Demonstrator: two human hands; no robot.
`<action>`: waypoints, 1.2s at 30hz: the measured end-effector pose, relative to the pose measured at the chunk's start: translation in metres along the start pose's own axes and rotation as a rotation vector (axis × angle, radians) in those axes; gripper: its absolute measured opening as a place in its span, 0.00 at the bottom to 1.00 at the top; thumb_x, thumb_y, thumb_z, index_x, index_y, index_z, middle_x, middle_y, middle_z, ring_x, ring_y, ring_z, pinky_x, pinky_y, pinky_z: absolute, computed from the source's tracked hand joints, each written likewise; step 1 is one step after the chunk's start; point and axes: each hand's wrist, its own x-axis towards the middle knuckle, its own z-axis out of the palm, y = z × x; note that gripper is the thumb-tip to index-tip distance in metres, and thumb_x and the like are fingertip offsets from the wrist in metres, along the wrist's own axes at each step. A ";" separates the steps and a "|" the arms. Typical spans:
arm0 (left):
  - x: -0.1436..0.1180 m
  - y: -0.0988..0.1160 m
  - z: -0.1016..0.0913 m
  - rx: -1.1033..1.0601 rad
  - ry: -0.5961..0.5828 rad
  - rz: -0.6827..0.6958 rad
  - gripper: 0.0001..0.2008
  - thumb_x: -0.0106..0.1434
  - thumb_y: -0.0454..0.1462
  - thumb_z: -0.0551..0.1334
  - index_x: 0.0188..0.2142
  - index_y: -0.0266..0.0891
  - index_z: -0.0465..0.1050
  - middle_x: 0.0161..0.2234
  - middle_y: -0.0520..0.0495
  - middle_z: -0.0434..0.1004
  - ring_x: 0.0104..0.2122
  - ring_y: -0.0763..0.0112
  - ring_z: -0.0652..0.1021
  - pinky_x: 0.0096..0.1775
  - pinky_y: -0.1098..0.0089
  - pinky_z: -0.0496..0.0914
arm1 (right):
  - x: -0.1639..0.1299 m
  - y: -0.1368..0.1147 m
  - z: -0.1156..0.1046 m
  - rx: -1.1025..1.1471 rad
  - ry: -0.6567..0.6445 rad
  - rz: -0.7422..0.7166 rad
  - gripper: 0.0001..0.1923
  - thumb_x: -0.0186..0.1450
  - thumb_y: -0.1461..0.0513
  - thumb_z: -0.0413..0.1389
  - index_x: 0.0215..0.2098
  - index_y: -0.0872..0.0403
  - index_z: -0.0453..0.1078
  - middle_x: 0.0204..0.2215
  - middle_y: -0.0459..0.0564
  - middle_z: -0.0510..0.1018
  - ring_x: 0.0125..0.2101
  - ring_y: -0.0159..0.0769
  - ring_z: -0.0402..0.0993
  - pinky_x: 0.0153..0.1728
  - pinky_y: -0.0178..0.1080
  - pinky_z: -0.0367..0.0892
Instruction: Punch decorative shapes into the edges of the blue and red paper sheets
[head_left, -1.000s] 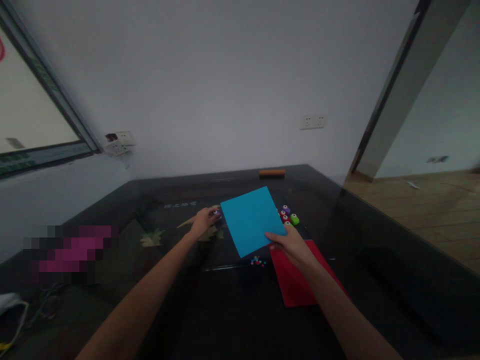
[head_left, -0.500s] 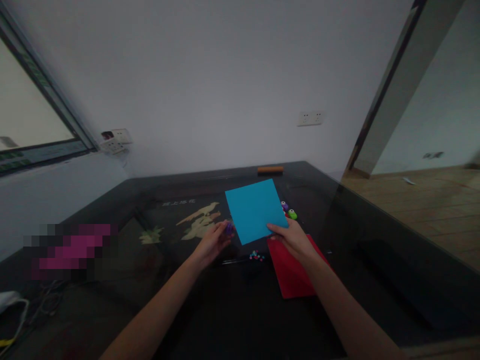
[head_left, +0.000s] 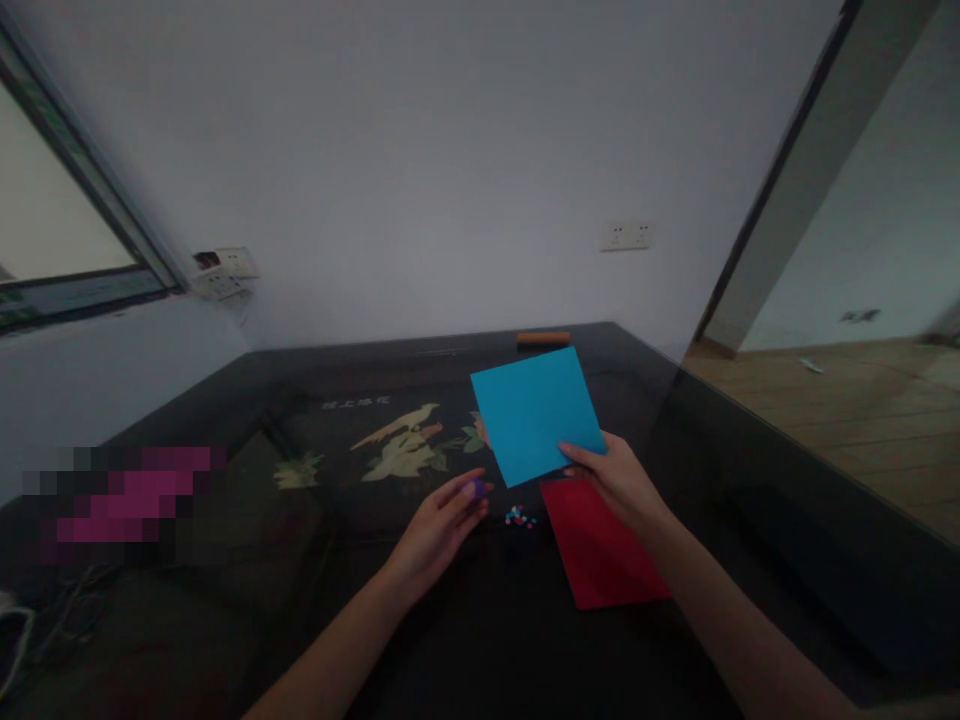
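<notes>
A square blue sheet of paper [head_left: 534, 410] is held up, tilted, above the table. My right hand [head_left: 621, 478] pinches its lower right corner, thumb on top. My left hand [head_left: 444, 520] is closed around a small purple object [head_left: 478, 489], just left of the sheet's lower edge; its kind is too small to make out. Below the sheet lies a little pile of pink, white and blue bits [head_left: 517, 517]. A red sheet [head_left: 600, 550] rests on the table, partly covered by my right hand and forearm.
The dark glossy table [head_left: 480, 630] carries a printed bird and flowers. A brown cylinder [head_left: 544, 340] lies at its back edge by the wall. A blurred magenta patch [head_left: 135, 495] and cables [head_left: 71, 610] are at the left. A dark flat object [head_left: 810, 570] lies at the right.
The blue sheet has moved right with my right hand, and it now hides the green and purple items seen beside it before. My left hand has moved slightly right and down with the purple object.
</notes>
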 end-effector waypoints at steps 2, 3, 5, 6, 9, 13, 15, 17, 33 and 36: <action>-0.003 0.000 0.000 -0.009 0.006 -0.016 0.16 0.57 0.32 0.65 0.46 0.35 0.74 0.41 0.42 0.78 0.39 0.72 0.76 0.47 0.71 0.67 | 0.002 -0.001 -0.003 -0.006 0.029 -0.014 0.15 0.44 0.65 0.68 0.29 0.58 0.71 0.26 0.47 0.77 0.23 0.30 0.73 0.21 0.31 0.73; -0.004 0.000 0.000 -0.003 0.004 -0.027 0.17 0.57 0.33 0.66 0.46 0.35 0.73 0.41 0.42 0.78 0.38 0.72 0.76 0.47 0.70 0.68 | 0.004 0.000 -0.004 -0.001 0.042 -0.021 0.15 0.44 0.65 0.69 0.29 0.57 0.71 0.27 0.47 0.77 0.23 0.30 0.73 0.22 0.31 0.73; -0.007 0.000 0.002 0.023 -0.003 -0.061 0.19 0.54 0.35 0.68 0.47 0.36 0.73 0.39 0.42 0.79 0.36 0.71 0.77 0.44 0.70 0.69 | 0.006 0.004 -0.007 -0.007 0.054 -0.030 0.16 0.44 0.64 0.69 0.30 0.56 0.71 0.27 0.47 0.77 0.24 0.31 0.74 0.22 0.32 0.74; -0.008 -0.001 0.003 0.044 -0.010 -0.080 0.20 0.53 0.37 0.69 0.46 0.35 0.73 0.38 0.42 0.79 0.34 0.71 0.77 0.42 0.70 0.69 | 0.006 0.006 -0.008 -0.021 0.051 -0.030 0.16 0.45 0.64 0.69 0.30 0.56 0.71 0.28 0.47 0.77 0.24 0.31 0.74 0.23 0.32 0.74; -0.012 -0.004 0.006 0.118 -0.035 -0.111 0.21 0.49 0.39 0.71 0.42 0.35 0.75 0.36 0.43 0.80 0.29 0.75 0.76 0.34 0.74 0.69 | 0.003 0.009 -0.010 -0.073 0.042 -0.012 0.17 0.46 0.62 0.69 0.31 0.57 0.71 0.27 0.48 0.77 0.23 0.32 0.74 0.25 0.34 0.74; -0.016 -0.005 0.009 0.087 -0.050 -0.130 0.20 0.45 0.36 0.73 0.39 0.36 0.75 0.36 0.44 0.80 0.31 0.75 0.76 0.36 0.76 0.68 | -0.006 0.009 -0.008 -0.126 0.051 0.008 0.18 0.47 0.58 0.68 0.32 0.57 0.71 0.27 0.48 0.78 0.24 0.34 0.74 0.28 0.38 0.73; -0.016 -0.004 0.009 0.007 -0.039 -0.169 0.21 0.46 0.34 0.73 0.41 0.36 0.75 0.39 0.42 0.80 0.36 0.73 0.77 0.42 0.73 0.68 | -0.010 0.009 -0.006 -0.181 0.056 0.007 0.18 0.48 0.57 0.67 0.32 0.57 0.70 0.26 0.48 0.78 0.24 0.34 0.74 0.29 0.38 0.72; -0.016 -0.003 0.009 -0.058 -0.022 -0.200 0.20 0.48 0.34 0.72 0.42 0.36 0.74 0.40 0.41 0.80 0.39 0.71 0.77 0.46 0.71 0.68 | -0.013 0.008 -0.004 -0.251 0.069 -0.007 0.17 0.49 0.56 0.66 0.31 0.58 0.70 0.25 0.48 0.78 0.24 0.34 0.74 0.28 0.38 0.72; -0.015 -0.003 0.006 -0.042 0.006 -0.182 0.21 0.48 0.35 0.72 0.43 0.37 0.74 0.37 0.44 0.79 0.36 0.72 0.78 0.42 0.71 0.71 | -0.025 0.000 0.007 -0.532 0.110 -0.217 0.12 0.53 0.56 0.62 0.22 0.56 0.69 0.19 0.46 0.75 0.21 0.34 0.71 0.23 0.37 0.67; -0.014 -0.004 0.006 -0.047 -0.002 -0.177 0.21 0.47 0.35 0.73 0.42 0.37 0.74 0.37 0.44 0.79 0.35 0.73 0.77 0.42 0.72 0.70 | -0.025 -0.001 0.007 -0.541 0.095 -0.224 0.11 0.53 0.57 0.62 0.22 0.56 0.69 0.19 0.47 0.75 0.20 0.34 0.71 0.23 0.37 0.67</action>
